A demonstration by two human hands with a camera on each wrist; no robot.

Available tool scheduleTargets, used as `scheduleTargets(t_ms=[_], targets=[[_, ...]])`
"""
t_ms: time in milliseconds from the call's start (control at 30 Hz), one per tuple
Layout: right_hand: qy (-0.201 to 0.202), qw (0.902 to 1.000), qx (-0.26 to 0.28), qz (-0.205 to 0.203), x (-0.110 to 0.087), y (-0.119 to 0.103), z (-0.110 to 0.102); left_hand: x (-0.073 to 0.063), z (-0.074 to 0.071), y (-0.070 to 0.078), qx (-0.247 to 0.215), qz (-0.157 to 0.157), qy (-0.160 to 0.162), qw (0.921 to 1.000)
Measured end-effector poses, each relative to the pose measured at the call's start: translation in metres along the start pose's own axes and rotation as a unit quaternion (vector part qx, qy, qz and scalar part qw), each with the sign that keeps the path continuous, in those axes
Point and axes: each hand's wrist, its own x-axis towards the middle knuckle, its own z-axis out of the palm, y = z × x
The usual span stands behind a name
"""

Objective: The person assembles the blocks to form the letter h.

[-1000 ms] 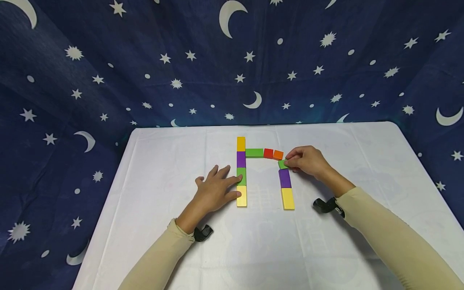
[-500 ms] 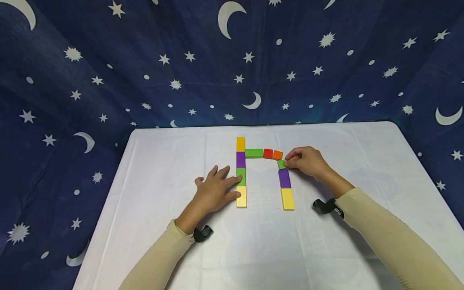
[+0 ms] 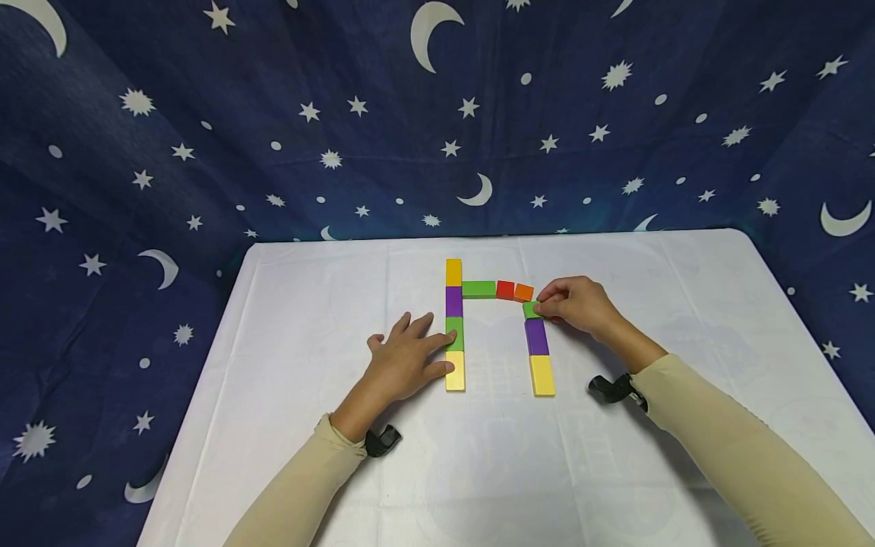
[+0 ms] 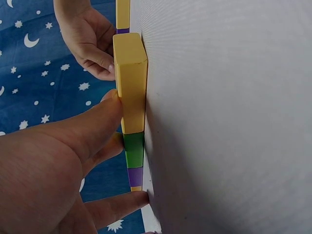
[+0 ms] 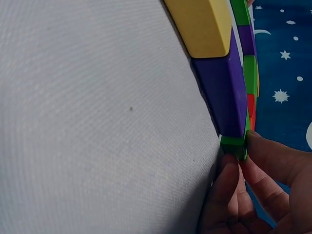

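My left hand (image 3: 403, 359) lies spread beside the left column, its index finger on a green block (image 3: 454, 339) and its thumb on a pale yellow block (image 3: 455, 376). A purple block (image 3: 454, 301) and a darker yellow block (image 3: 454, 272) continue that column upward. My right hand (image 3: 577, 305) pinches a small green block (image 3: 530, 310) with thumb and fingers, partly covering it. In the right wrist view this green block (image 5: 233, 146) touches the end of the purple block (image 5: 222, 97). Below it in the right column is a yellow block (image 3: 543, 376).
Between the columns, a long green block (image 3: 479, 289), a red block (image 3: 505, 290) and a tilted orange block (image 3: 523, 293) form a row. All lie on a white-covered table (image 3: 328, 304). A dark blue curtain (image 3: 383, 121) with moons and stars hangs behind.
Both hands hold nearly the same positions over the blocks. The small green block has shifted very slightly at most; the whole view moved a little.
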Motion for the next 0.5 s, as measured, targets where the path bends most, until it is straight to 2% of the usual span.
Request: scheduleTargets(t_ms=[500], targets=[[0.001,1.0,0.003,0.007,0.0016,0.0004,0.0003,-0.0003,-0.0003,-0.0005,0.003,0.001,-0.002,1.0]])
